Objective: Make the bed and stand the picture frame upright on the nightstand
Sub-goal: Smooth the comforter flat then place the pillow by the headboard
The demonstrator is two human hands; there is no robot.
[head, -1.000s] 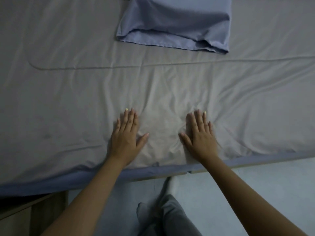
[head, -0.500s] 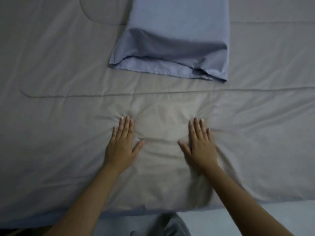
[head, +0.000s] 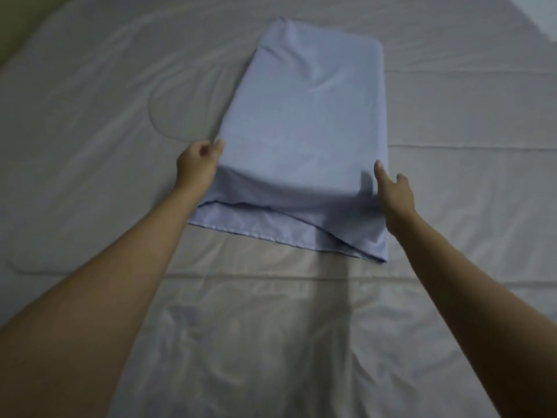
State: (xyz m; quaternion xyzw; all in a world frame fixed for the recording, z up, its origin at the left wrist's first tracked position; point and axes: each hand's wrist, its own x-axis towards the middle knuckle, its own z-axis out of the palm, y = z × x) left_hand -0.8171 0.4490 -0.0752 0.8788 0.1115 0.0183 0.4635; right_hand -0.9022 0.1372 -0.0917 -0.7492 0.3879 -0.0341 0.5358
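A blue pillow (head: 307, 131) in a loose pillowcase lies lengthwise in the middle of the bed, its open end towards me. A grey quilted cover (head: 90, 146) is spread over the bed beneath it. My left hand (head: 197, 164) is at the pillow's near left corner with curled fingers that touch its edge. My right hand (head: 394, 191) is at the near right corner, fingers apart and pressed to the pillow's side. I cannot tell whether either hand grips the fabric. No picture frame or nightstand is in view.
The cover shows stitched seams and light wrinkles near me (head: 256, 342). A strip of greenish wall (head: 18, 19) shows at the top left, and a pale patch (head: 539, 13) at the top right corner.
Both hands have left the cover near the bed's front edge and reached forward to the pillow's near corners. The view has moved over the bed.
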